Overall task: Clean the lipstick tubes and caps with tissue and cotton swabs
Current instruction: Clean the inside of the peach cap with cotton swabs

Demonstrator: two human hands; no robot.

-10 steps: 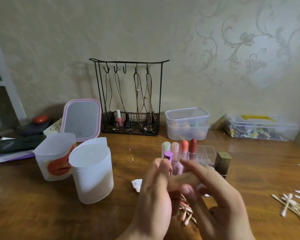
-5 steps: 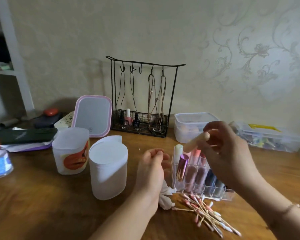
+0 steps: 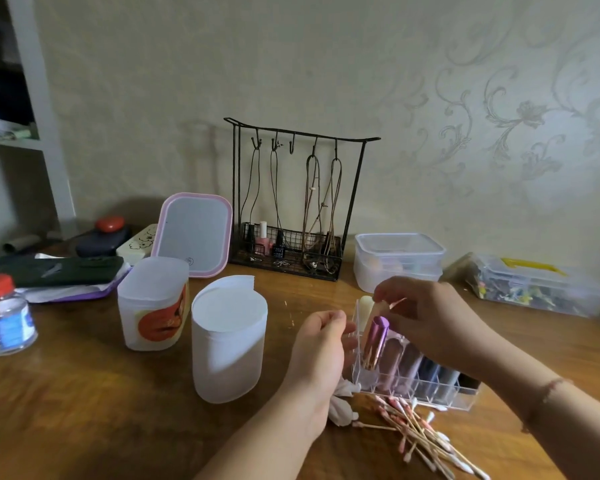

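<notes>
A clear acrylic organizer (image 3: 442,398) stands on the wooden table and holds several lipstick tubes (image 3: 409,362). A purple tube (image 3: 374,341) leans in its front left slot. A cream lipstick tube (image 3: 365,308) stands upright at the back left corner. My right hand (image 3: 430,320) hovers over the organizer, its curled fingertips pinching the cream tube's top. My left hand (image 3: 323,344) is beside the organizer's left end, loosely curled and holding nothing. A crumpled tissue (image 3: 342,408) and a pile of stained cotton swabs (image 3: 418,429) lie in front of the organizer.
Two frosted white canisters (image 3: 229,351) (image 3: 153,306) stand to the left. Behind are a pink-framed mirror (image 3: 194,233), a black wire jewellery rack (image 3: 291,209) and two clear lidded boxes (image 3: 399,258) (image 3: 537,289). A water bottle (image 3: 4,317) is at the left edge.
Both hands held the cream tube together a second ago. My right hand then lifted it alone and has lowered it into the organizer's back left corner. My left hand drew back empty.
</notes>
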